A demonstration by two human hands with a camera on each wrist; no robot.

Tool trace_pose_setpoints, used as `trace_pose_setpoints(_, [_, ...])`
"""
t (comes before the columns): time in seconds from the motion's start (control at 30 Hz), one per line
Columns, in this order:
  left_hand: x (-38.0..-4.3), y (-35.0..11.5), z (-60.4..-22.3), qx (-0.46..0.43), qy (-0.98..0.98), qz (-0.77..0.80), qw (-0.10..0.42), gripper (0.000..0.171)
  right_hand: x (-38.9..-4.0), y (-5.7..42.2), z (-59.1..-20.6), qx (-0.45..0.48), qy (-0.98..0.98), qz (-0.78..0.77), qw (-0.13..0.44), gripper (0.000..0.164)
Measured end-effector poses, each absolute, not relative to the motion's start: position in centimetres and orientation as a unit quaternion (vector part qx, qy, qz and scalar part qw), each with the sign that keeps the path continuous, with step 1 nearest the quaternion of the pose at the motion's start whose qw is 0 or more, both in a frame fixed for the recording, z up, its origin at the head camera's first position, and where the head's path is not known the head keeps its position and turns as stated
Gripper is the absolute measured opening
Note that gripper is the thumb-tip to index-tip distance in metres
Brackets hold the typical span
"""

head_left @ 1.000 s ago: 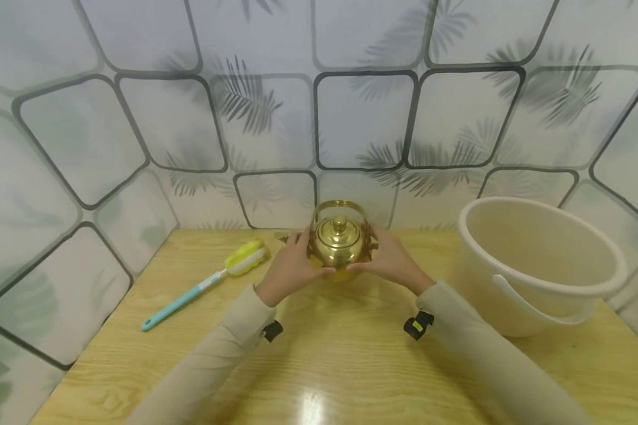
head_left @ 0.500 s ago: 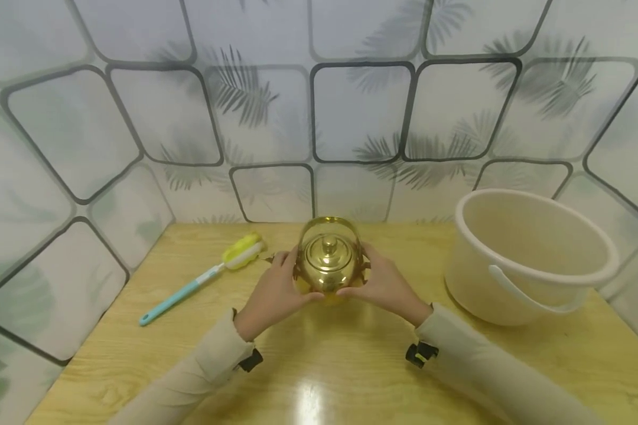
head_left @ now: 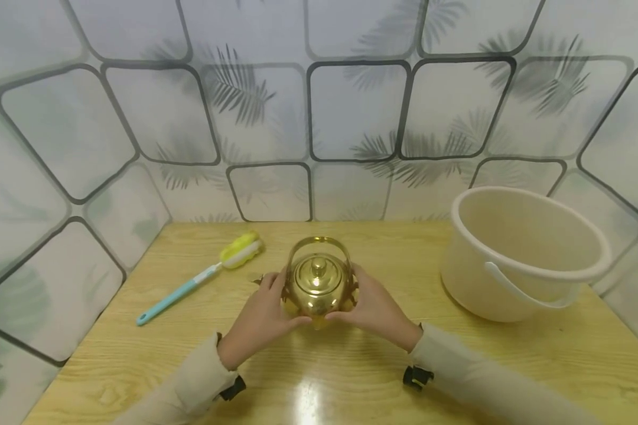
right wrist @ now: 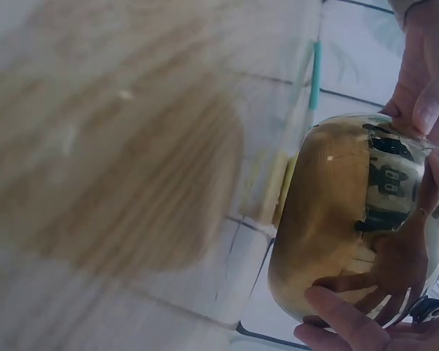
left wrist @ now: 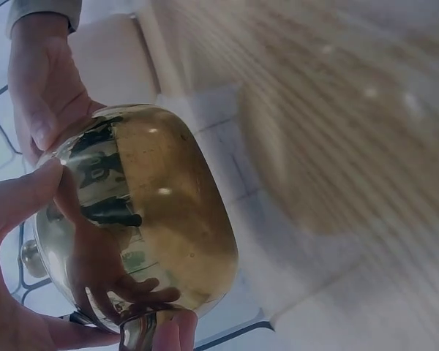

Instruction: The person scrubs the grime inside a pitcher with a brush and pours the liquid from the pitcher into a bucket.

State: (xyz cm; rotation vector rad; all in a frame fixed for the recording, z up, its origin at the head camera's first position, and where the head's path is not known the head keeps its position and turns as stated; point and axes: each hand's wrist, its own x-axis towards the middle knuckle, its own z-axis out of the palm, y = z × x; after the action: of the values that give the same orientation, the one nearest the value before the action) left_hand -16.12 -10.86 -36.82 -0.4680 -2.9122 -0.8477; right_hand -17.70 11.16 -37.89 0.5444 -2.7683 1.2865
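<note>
A shiny gold teapot point(head_left: 318, 284) with a knobbed lid and an arched top handle is held upright between both hands, close over the wooden table. The left hand point(head_left: 260, 323) grips its left side, thumb along the front and fingers around the short spout point(left wrist: 137, 333), whose tip shows past the fingers in the head view. The right hand point(head_left: 376, 311) grips the opposite side, its thumb also at the front, near the left one. In the right wrist view, fingertips point(right wrist: 344, 314) press the teapot's curved wall. The far side of the teapot is hidden.
At the left on the table point(head_left: 276, 378) lies a brush point(head_left: 181, 290) with a blue handle and a yellow-and-white sponge head. A large cream bucket point(head_left: 489, 289) stands on the right, its handle hanging at the front. A patterned wall point(head_left: 356, 112) closes off the back.
Both hands have drawn the teapot from the back of the table toward the person and slightly left, keeping their grip. The brush and bucket have stayed in place; the view has shifted slightly.
</note>
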Motion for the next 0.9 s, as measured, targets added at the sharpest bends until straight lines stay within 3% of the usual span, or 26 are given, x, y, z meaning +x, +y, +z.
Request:
trace_pose_setpoints(0.23, [-15.3,-11.6,-37.5,-0.142,-0.947,-0.286,0.019,0.102,-16.9,10.3,-38.5,0.187,-0.899,0.394,0.023,0.107])
trace_pose_setpoints(0.53, [-14.9,-12.3,-37.9,-0.146,-0.95,-0.272,0.046,0.102,-17.0,9.5,-39.2,0.197,-0.897,0.396,0.024,0.108])
trace_pose_setpoints(0.9, [-15.5,-12.6,-38.3,-0.139,-0.95,-0.277,0.036,0.102,-17.5,9.3,-39.4,0.203,-0.896,0.395,0.017,0.108])
